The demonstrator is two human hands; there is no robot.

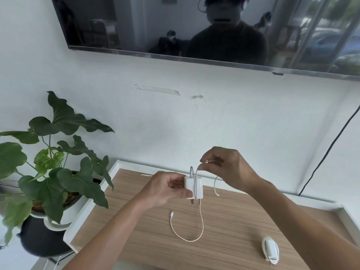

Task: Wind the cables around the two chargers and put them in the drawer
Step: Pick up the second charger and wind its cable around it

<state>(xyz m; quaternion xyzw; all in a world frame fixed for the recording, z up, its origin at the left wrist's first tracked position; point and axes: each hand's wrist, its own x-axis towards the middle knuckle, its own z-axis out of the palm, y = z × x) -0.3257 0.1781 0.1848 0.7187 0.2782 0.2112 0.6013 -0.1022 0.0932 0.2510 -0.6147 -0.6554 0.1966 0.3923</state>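
Two white chargers were in view: one charger (194, 187) held up at centre with its cable (195, 237), and a second charger (270, 250) near right, already wrapped. There were two hands, one potted plant (58, 162) at left and one screen (194, 26) on the far wall.

A leafy green plant (58, 152) is standing at the left of the frame in a white pot (66, 213), just beside the wood-grain tabletop (233, 221). A dark wall-mounted screen (194, 30) is spanning the top, reflecting the room. A black cord (331, 145) is hanging down the white wall (233, 114) at the right, and strips of clear tape (157, 89) are sticking to that wall near the middle.
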